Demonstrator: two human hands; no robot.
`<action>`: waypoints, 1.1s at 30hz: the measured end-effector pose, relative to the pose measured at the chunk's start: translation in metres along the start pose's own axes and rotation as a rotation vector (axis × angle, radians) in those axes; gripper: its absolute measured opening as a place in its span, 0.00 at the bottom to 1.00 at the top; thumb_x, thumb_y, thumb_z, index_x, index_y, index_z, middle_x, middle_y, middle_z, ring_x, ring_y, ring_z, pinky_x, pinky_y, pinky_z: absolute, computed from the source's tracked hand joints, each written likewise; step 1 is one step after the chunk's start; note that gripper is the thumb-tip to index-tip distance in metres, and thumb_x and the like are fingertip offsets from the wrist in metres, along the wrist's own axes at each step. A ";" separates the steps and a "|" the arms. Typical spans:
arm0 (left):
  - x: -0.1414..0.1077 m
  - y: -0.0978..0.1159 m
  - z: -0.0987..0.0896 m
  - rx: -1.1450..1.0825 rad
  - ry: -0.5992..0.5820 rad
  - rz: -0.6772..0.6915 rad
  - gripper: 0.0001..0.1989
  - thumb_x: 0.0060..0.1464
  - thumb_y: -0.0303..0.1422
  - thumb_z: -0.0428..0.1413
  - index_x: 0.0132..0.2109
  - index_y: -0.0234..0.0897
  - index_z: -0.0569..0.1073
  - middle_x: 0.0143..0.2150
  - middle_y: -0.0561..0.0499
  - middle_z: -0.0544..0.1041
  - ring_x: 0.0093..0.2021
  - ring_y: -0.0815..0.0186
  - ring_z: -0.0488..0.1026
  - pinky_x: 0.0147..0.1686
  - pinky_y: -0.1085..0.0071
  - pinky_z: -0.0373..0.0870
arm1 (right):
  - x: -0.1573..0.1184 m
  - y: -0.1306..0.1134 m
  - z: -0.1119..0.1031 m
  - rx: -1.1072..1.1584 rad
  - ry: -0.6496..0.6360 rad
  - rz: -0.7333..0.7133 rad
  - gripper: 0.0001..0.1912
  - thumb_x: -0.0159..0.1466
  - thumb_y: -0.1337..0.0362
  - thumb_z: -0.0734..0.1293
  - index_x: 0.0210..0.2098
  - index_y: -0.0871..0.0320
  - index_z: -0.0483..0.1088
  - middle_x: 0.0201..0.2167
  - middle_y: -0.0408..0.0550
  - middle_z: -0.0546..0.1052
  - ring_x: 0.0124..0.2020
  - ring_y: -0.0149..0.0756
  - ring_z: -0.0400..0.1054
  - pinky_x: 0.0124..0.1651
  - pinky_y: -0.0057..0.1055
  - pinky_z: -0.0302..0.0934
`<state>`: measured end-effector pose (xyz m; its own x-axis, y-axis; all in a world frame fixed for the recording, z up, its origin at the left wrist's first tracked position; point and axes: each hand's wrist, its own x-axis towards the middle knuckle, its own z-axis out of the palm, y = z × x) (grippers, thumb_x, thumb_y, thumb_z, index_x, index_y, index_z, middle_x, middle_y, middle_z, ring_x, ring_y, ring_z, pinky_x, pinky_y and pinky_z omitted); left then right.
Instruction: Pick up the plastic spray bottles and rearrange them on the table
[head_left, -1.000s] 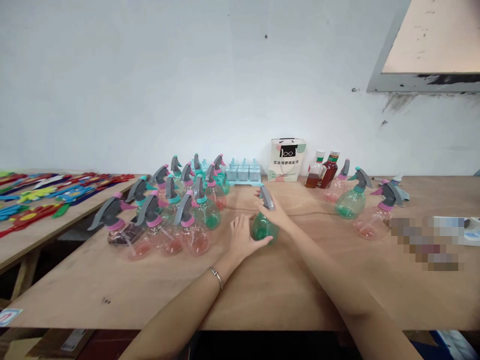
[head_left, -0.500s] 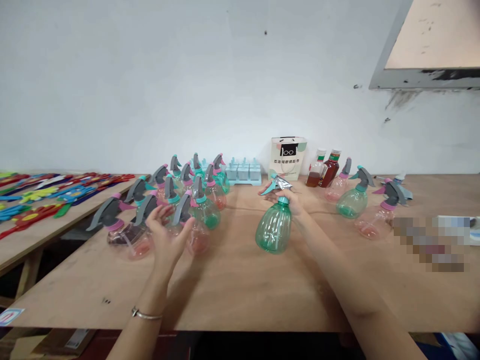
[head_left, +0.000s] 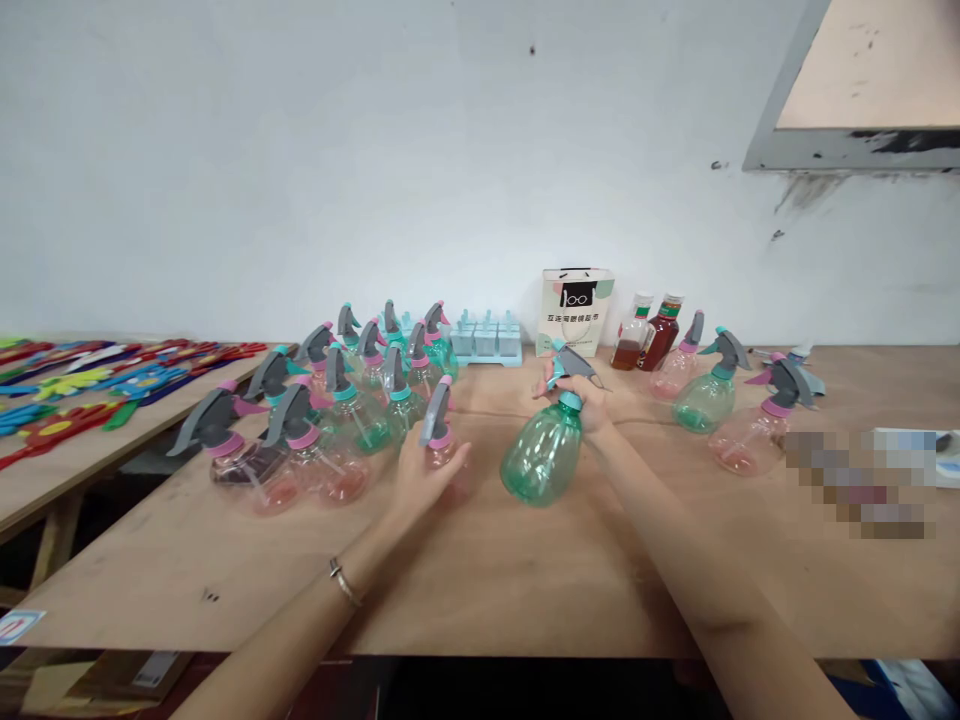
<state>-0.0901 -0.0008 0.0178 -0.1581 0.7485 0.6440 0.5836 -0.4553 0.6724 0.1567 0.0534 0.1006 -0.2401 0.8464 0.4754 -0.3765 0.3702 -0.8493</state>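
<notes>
Facing a pale wall across a wooden bench, with a printed paper bag at the back. Gripping a green spray bottle in the right hand, in front of the bag; clamping the fingers round its neck, under the grey sprayer head, and holding it tilted, base out to the left of the bag. Clasping a pink spray bottle in the left hand, nearer than the bag and to its left, wrapping the fingers round it below the head and hiding the fingertips behind it. Seeing a cluster of spray bottles farther left of the bag, a light-blue mould tray near its left side, two capped bottles just right of it, and three more spray bottles farther right. Noticing colourful flat pieces on a second bench, well left of the bag.
</notes>
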 end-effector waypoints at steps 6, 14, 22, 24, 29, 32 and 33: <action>0.008 -0.007 0.032 -0.074 -0.053 -0.056 0.17 0.51 0.44 0.60 0.43 0.38 0.70 0.39 0.48 0.77 0.41 0.61 0.75 0.45 0.62 0.71 | 0.002 0.000 0.000 0.018 -0.029 0.015 0.11 0.50 0.59 0.66 0.33 0.53 0.69 0.31 0.47 0.77 0.44 0.49 0.76 0.50 0.48 0.69; -0.004 -0.016 0.041 -0.083 -0.026 -0.002 0.23 0.51 0.42 0.61 0.51 0.39 0.66 0.46 0.45 0.75 0.51 0.56 0.74 0.53 0.57 0.70 | 0.001 0.000 0.002 -0.039 0.066 -0.023 0.08 0.49 0.57 0.65 0.27 0.53 0.65 0.26 0.47 0.73 0.40 0.49 0.75 0.47 0.47 0.69; -0.003 -0.016 0.040 -0.073 -0.050 0.013 0.23 0.52 0.41 0.61 0.51 0.39 0.66 0.47 0.45 0.75 0.51 0.56 0.74 0.53 0.57 0.69 | 0.001 -0.008 0.001 -0.087 0.020 -0.006 0.15 0.50 0.56 0.64 0.36 0.53 0.71 0.33 0.50 0.79 0.46 0.51 0.74 0.47 0.48 0.69; -0.003 -0.017 0.040 -0.080 -0.052 0.018 0.22 0.52 0.42 0.61 0.51 0.39 0.66 0.46 0.45 0.75 0.51 0.56 0.74 0.53 0.57 0.69 | 0.002 -0.005 -0.001 -0.090 0.046 -0.029 0.15 0.49 0.55 0.64 0.34 0.54 0.70 0.34 0.52 0.78 0.47 0.53 0.74 0.47 0.49 0.70; -0.003 -0.016 0.040 -0.094 -0.052 0.017 0.22 0.52 0.42 0.61 0.51 0.38 0.66 0.47 0.44 0.75 0.51 0.56 0.74 0.54 0.57 0.69 | 0.004 -0.003 -0.006 -0.099 0.040 -0.016 0.15 0.49 0.55 0.64 0.35 0.54 0.71 0.35 0.52 0.79 0.47 0.53 0.75 0.44 0.48 0.71; -0.003 -0.016 0.040 -0.092 -0.054 0.018 0.22 0.52 0.41 0.61 0.52 0.39 0.66 0.47 0.44 0.75 0.52 0.56 0.74 0.54 0.57 0.69 | 0.002 -0.005 -0.006 -0.105 -0.013 -0.020 0.16 0.51 0.57 0.65 0.39 0.53 0.72 0.35 0.50 0.80 0.47 0.51 0.75 0.45 0.47 0.70; -0.003 -0.016 0.040 -0.091 -0.054 0.019 0.23 0.52 0.41 0.61 0.52 0.39 0.66 0.47 0.44 0.75 0.51 0.56 0.74 0.53 0.57 0.69 | 0.002 -0.005 -0.005 -0.111 -0.013 -0.029 0.16 0.51 0.57 0.65 0.39 0.53 0.72 0.35 0.49 0.80 0.47 0.50 0.75 0.45 0.47 0.70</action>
<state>-0.0674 0.0239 -0.0098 -0.1028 0.7631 0.6381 0.5110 -0.5098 0.6921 0.1630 0.0550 0.1041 -0.2429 0.8298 0.5023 -0.2823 0.4350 -0.8551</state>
